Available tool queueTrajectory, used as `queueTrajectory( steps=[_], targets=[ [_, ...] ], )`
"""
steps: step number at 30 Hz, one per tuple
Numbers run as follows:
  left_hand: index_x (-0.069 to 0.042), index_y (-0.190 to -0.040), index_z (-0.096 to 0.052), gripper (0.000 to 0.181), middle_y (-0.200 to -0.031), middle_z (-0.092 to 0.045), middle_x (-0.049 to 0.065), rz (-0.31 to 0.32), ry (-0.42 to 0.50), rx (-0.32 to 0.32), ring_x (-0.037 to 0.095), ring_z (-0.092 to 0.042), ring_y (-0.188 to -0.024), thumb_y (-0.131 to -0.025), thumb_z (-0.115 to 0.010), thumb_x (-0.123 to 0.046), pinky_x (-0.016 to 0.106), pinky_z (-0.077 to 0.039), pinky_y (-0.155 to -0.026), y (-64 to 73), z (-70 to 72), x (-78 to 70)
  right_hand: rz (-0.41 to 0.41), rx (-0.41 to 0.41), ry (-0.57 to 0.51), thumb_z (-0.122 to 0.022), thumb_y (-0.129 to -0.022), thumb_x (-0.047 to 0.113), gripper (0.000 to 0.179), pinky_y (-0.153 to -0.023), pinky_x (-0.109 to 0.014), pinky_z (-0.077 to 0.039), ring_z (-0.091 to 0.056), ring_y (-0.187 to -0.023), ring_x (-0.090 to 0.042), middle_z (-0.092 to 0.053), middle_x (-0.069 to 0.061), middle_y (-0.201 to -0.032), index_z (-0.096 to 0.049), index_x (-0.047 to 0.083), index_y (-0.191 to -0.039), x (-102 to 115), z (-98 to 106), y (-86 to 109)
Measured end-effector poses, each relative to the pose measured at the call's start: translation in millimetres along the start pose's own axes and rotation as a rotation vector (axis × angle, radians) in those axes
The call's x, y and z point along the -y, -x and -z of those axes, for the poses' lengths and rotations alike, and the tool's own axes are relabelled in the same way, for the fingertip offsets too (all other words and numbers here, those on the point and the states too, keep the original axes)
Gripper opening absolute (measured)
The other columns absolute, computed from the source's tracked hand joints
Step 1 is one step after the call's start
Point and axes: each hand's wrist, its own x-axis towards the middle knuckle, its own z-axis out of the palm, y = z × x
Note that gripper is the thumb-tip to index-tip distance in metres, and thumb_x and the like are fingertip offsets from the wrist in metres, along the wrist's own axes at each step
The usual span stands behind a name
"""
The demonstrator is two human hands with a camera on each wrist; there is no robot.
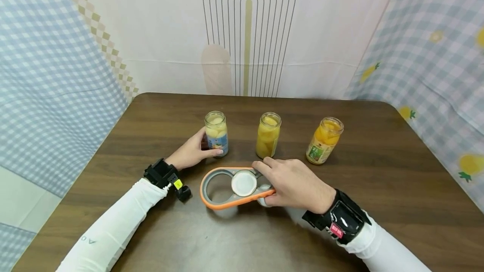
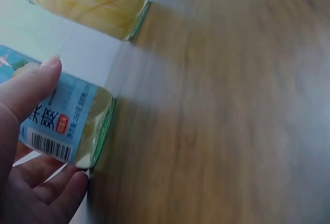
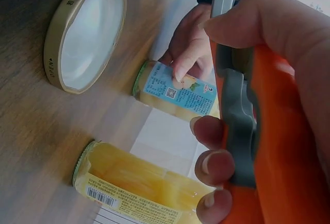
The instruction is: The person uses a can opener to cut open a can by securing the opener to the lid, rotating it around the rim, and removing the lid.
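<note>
My left hand (image 1: 192, 152) holds a glass jar with a blue label (image 1: 217, 135), thumb across its front and fingers around the side. The jar stands lidless at the left. In my right hand (image 1: 296, 184) is an orange and grey jar opener (image 1: 211, 205), gripped at its right end over the table. A white disc (image 1: 243, 183) shows at the opener's middle. Below that hand, a gold-rimmed lid (image 3: 87, 36) lies with its white inside up in the right wrist view; in the head view the hand and opener mostly cover it.
An uncovered jar of yellow fruit (image 1: 268, 135) stands behind the opener. Farther right is another lidless jar, with orange fruit (image 1: 324, 141). The brown wooden table (image 1: 170, 112) ends at the back against a patterned cloth (image 1: 159, 20).
</note>
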Motion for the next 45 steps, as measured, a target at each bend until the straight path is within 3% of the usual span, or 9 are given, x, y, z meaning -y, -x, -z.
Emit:
queueTrajectory(
  steps=[7, 17, 27, 38, 45],
  targets=[
    [-0.010, -0.151, -0.035, 0.072, -0.142, -0.056, 0.014, 0.034, 0.024, 0.026, 0.031, -0.056, -0.132, -0.095, -0.073, -0.033, 0.051, -0.045, -0.111, 7.6, 9.0, 2.8, -0.011, 0.019, -0.003, -0.083, -0.066, 0.039, 0.069, -0.048, -0.021, -0.039, -0.047, -0.062, -0.004, -0.057, 0.007, -0.084, -0.062, 0.012, -0.125, -0.3, 0.3, -1.6],
    [-0.009, -0.147, -0.038, 0.067, -0.141, -0.054, 0.016, 0.034, -0.019, -0.033, 0.035, -0.053, -0.133, -0.094, -0.074, -0.031, 0.054, -0.044, -0.111, 11.1, 15.7, -1.3, -0.044, 0.067, -0.020, -0.084, -0.067, 0.039, 0.062, -0.048, -0.022, -0.039, -0.047, -0.063, -0.004, -0.057, 0.006, -0.083, -0.061, 0.012, -0.117, 1.5, -1.8, -2.2],
    [-0.008, -0.146, -0.039, 0.070, -0.142, -0.052, 0.018, 0.018, 0.001, -0.073, 0.038, -0.053, -0.132, -0.091, -0.078, -0.026, 0.056, -0.042, -0.112, 12.6, 15.8, -1.5, -0.030, 0.038, 0.052, -0.085, -0.068, 0.042, 0.057, -0.048, -0.026, -0.043, -0.052, -0.061, -0.007, -0.057, 0.005, -0.080, -0.063, 0.011, -0.111, 7.6, -2.5, -5.9],
    [-0.006, -0.148, -0.036, 0.072, -0.144, -0.049, 0.019, 0.017, 0.010, -0.063, 0.039, -0.051, -0.134, -0.091, -0.077, -0.022, 0.056, -0.041, -0.112, 13.7, 18.9, 2.0, -0.033, 0.081, 0.055, -0.085, -0.072, 0.051, 0.060, -0.048, -0.024, -0.041, -0.048, -0.061, -0.006, -0.058, 0.004, -0.081, -0.063, 0.011, -0.111, 15.6, -3.3, -13.3],
    [-0.008, -0.149, -0.036, 0.072, -0.143, -0.053, 0.018, -0.006, -0.011, -0.018, 0.036, -0.052, -0.134, -0.092, -0.077, -0.025, 0.055, -0.041, -0.113, 13.6, 27.2, 3.5, -0.036, 0.100, 0.060, -0.086, -0.073, 0.051, 0.061, -0.051, -0.025, -0.044, -0.051, -0.063, -0.007, -0.061, 0.002, -0.084, -0.065, 0.010, -0.113, 19.3, -5.8, -15.5]
  ],
)
